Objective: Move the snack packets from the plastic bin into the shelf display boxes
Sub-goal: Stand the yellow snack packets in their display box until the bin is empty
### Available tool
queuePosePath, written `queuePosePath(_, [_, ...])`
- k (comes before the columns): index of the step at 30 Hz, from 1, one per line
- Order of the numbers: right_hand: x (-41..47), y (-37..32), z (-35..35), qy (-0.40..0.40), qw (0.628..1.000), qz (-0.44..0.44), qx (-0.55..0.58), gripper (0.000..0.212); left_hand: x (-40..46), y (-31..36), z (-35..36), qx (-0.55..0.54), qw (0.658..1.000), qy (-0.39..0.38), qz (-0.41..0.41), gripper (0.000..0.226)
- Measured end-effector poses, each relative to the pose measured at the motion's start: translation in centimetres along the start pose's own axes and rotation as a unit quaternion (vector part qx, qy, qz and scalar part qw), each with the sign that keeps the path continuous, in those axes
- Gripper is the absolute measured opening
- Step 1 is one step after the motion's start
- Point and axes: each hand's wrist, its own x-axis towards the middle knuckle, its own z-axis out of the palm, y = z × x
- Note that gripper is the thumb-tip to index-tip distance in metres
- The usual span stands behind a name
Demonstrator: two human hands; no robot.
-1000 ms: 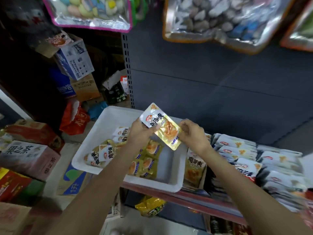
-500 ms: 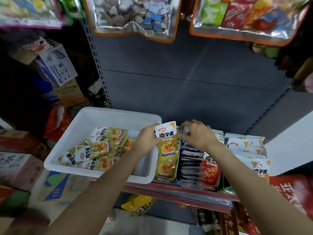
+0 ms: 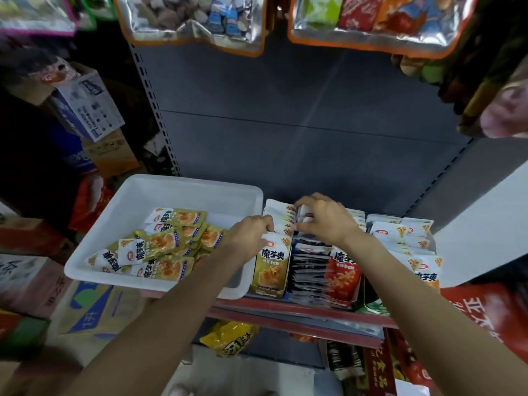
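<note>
A white plastic bin (image 3: 160, 190) sits on the shelf's left end with several yellow-green snack packets (image 3: 163, 247) piled in it. Right of the bin stands a display box (image 3: 268, 292) filled with a row of the same yellow-green packets (image 3: 273, 267). My left hand (image 3: 248, 235) pinches the top edge of the front packet in that row. My right hand (image 3: 323, 218) reaches over the back of the row, its fingers curled on the packet tops there. A box of red packets (image 3: 341, 278) stands directly to the right.
More white and orange packets (image 3: 405, 238) fill boxes further right. Big snack bags (image 3: 194, 21) hang overhead. Cardboard cartons (image 3: 85, 107) are stacked on the left. A yellow bag (image 3: 231, 338) lies on the lower shelf. The red shelf edge (image 3: 285, 312) runs below the boxes.
The packet I held up above the bin has gone down into the display box row. Both hands dropped onto the packet tops. The view shifted right.
</note>
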Motion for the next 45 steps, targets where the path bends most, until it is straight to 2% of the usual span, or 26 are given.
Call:
queuePosePath(4, [0.2,-1.1,-0.1,0.0,0.999,-0.019,-0.031,0.053,-0.2,-0.3,-0.7,-0.087,0.994,0.067,-0.003,0.023])
queuePosePath(8, [0.9,-3.9,0.8,0.018,0.996,-0.071,-0.041,0.043,-1.3,-1.8,-2.3,-0.193,0.969,0.148,-0.039,0.015])
queuePosePath(14, [3.6,-10.2,4.7,-0.032,0.988,-0.1,0.115,0.034,-4.1,-8.7,-4.0,-0.232,0.942,0.199,-0.136,0.016])
queuePosePath(16, [4.8,-12.3,6.6,-0.048,0.983,-0.09,0.154,0.035,-4.7,-12.2,-3.9,-0.214,0.938,0.18,-0.202,0.023])
queuePosePath(18, [6.3,-14.2,8.7,-0.067,0.979,-0.073,0.176,0.041,-4.8,-15.9,-3.4,-0.186,0.94,0.129,-0.254,0.032])
queuePosePath(21, [8.8,-16.3,12.5,-0.102,0.979,-0.045,0.171,0.053,-5.2,-19.8,-3.0,-0.131,0.954,0.039,-0.266,0.052])
queuePosePath(23, [10.6,-17.2,14.8,-0.129,0.979,-0.011,0.155,0.061,-5.3,-21.1,-3.2,-0.138,0.956,-0.011,-0.259,0.06])
queuePosePath(25, [12.2,-17.7,16.4,-0.142,0.979,0.019,0.148,0.063,-5.1,-22.1,-3.2,-0.176,0.949,-0.026,-0.259,0.062])
queuePosePath(29, [14.9,-18.3,18.1,-0.138,0.979,0.024,0.147,0.059,-4.9,-23.1,-2.8,-0.158,0.952,-0.052,-0.257,0.051])
queuePosePath(33, [15.3,-18.8,19.0,-0.127,0.991,0.005,-0.049,0.038,-4.8,-23.4,-2.4,-0.169,0.95,-0.044,-0.261,0.013])
queuePosePath(34, [15.1,-19.0,19.0,-0.106,0.99,-0.007,-0.095,0.037,-4.8,-23.3,-2.5,-0.175,0.949,-0.036,-0.261,0.016])
queuePosePath(36, [14.4,-19.3,18.5,-0.061,0.986,-0.042,-0.147,0.037,-4.5,-23.3,-2.8,-0.199,0.939,-0.023,-0.278,0.042])
queuePosePath(37, [14.2,-19.4,18.2,-0.045,0.984,-0.06,-0.162,0.035,-4.4,-23.3,-2.9,-0.207,0.935,-0.018,-0.286,0.046])
queuePosePath(38, [13.9,-19.3,17.8,-0.037,0.982,-0.07,-0.17,0.033,-4.3,-23.1,-2.9,-0.211,0.935,-0.014,-0.283,0.042])
queuePosePath(40, [13.4,-19.2,16.7,-0.025,0.985,-0.058,-0.159,0.028,-4.0,-23.2,-2.7,-0.225,0.933,0.013,-0.279,0.019])
queuePosePath(42, [12.8,-18.7,15.7,0.001,0.998,-0.01,-0.056,0.024,-3.7,-22.6,-3.0,-0.3,0.907,0.07,-0.286,0.013])
queuePosePath(43, [12.4,-18.3,15.3,0.024,0.999,0.0,0.027,0.021,-3.5,-22.1,-3.2,-0.383,0.87,0.093,-0.294,0.013])
queuePosePath(45, [11.3,-17.6,14.4,0.054,0.985,-0.035,0.159,0.018,-3.1,-20.3,-4.2,-0.553,0.769,0.092,-0.307,0.015])
